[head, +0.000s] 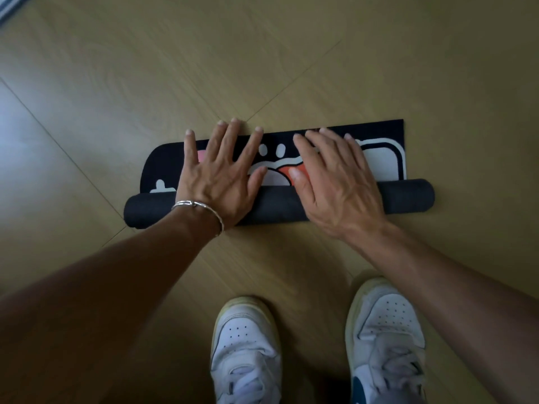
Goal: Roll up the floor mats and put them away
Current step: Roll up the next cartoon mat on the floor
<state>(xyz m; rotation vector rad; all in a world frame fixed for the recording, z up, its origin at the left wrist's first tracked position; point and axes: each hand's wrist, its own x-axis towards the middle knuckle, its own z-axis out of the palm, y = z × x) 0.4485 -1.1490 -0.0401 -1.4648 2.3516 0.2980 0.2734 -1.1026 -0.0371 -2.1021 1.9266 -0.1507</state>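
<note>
Two white sneakers, left point(246, 354) and right point(385, 342), stand at the bottom of the view, toes pointing away. The right one has a dark blue patch on its inner side, cut off by the picture's edge. Both bare forearms reach forward from the lower corners.

Just past the shoes, a floor mat point(277, 207) lies across a light wooden floor point(262, 53), running left to right. Most of it is wound into a tight roll with its plain dark grey underside facing out. Beyond the roll, a narrow strip is still flat. This strip is black, printed with white, pink and orange cartoon shapes, partly covered by the hands. Its far left corner is rounded and its far right corner is square.

The left hand point(221, 179) lies flat with fingers straight and spread, its palm on the roll. Its fingers stretch over the flat strip, and the fingertips reach the strip's far edge. A thin silver bracelet point(198, 208) circles that wrist. The right hand point(335, 185), slightly blurred, lies the same way beside it, palm on the roll and straight fingers on the strip. The two thumbs nearly meet at the middle of the mat. Neither hand curls around anything.
</note>
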